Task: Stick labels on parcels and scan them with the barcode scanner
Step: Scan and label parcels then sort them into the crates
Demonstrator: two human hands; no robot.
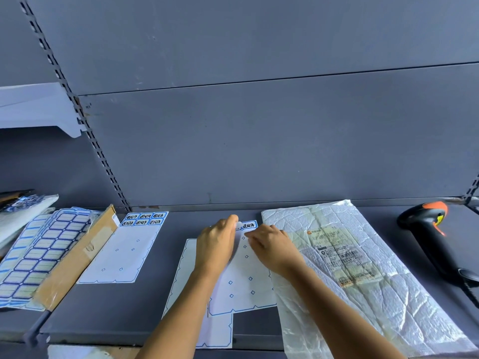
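Left hand (215, 244) pinches the label (249, 225); right hand (272, 251) just beside it, grip unclear.

Grey metal shelf (124, 314) with labelling supplies across the lower half of the frame.

At the far left lie white packets (23, 216), then a fanned stack of blank label sheets (39, 252) with a cardboard piece (80, 257) lying over its right edge. Beside that is a sheet of six written labels (124, 252). In the lower centre lie overlapping used backing sheets (241, 288), with a single label (248, 225) at their top edge. To the right a crinkled white parcel (363, 294) overlaps them, and the barcode scanner (430, 237) lies at the far right.
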